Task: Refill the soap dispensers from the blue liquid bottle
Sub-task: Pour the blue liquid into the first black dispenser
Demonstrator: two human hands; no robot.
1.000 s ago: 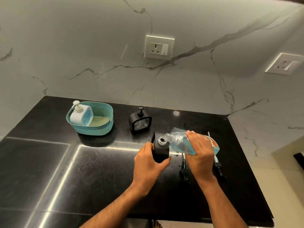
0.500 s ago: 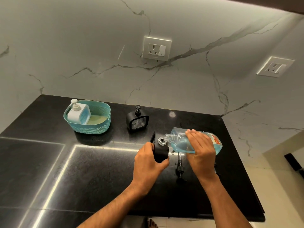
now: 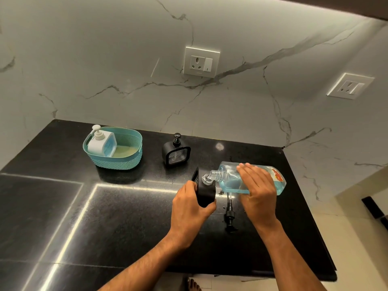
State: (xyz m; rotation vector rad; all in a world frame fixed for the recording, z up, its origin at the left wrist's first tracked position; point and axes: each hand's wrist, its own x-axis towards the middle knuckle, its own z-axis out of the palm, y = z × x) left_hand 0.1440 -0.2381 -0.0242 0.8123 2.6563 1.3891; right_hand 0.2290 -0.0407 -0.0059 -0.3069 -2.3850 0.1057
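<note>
Left hand: the left hand (image 3: 190, 208) sat low in the centre of the frame, fingers and thumb curled round the black dispenser (image 3: 204, 191), gripping its body from the near side.
Right hand: the right hand (image 3: 257, 193) lay right of centre, fingers wrapped over the top of the blue liquid bottle (image 3: 252, 178), holding it tipped on its side.
Blue liquid bottle: clear, part filled with blue liquid, it pointed left, with its threaded neck at the open mouth of the held dispenser; a red label showed at its right end.
Black dispenser: uncapped, it stood on the black counter (image 3: 105, 227) between the two hands.
Loose pump: a black pump head (image 3: 230, 215) with its tube lay flat on the counter just below the bottle, between the wrists.
Second dispenser: another black dispenser with pump fitted (image 3: 176, 151) stood upright farther back, above and left of the hands, apart from them.
Basket: a teal basket (image 3: 126, 162) sat in the upper left of the counter, with a white pump bottle (image 3: 101, 141) standing in its left end.
Wall: marble-patterned, it carried one socket plate (image 3: 201, 62) above centre and another socket plate (image 3: 350, 86) at the right.
</note>
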